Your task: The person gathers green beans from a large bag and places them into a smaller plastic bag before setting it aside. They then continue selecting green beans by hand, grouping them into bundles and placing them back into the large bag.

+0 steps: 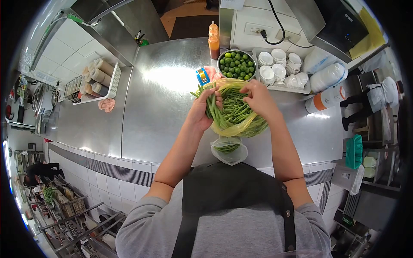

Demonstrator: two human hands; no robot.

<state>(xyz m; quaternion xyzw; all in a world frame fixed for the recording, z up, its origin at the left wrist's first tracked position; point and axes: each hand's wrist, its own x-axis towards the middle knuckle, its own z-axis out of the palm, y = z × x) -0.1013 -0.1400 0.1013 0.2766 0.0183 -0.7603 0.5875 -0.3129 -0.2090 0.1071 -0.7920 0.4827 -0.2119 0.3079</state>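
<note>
A large yellowish plastic bag (243, 129) full of green beans (235, 105) lies open on the steel counter. My left hand (203, 108) is closed around a bunch of green beans (214, 112) at the bag's left side. Over the bag's right part, my right hand (258, 98) has its fingers bent together at the beans; what they pinch, if anything, is too small to make out. Nearer my body, a small clear bag (232, 155) with some green beans inside sits at the counter's front edge.
Behind the beans stand a bowl of green limes (236, 65), orange sauce bottles (214, 41) and a blue tape roll (202, 76). A tray of white cups (278, 71) is at the back right, a white basket of bottles (112, 84) at the left. Two people are in the background.
</note>
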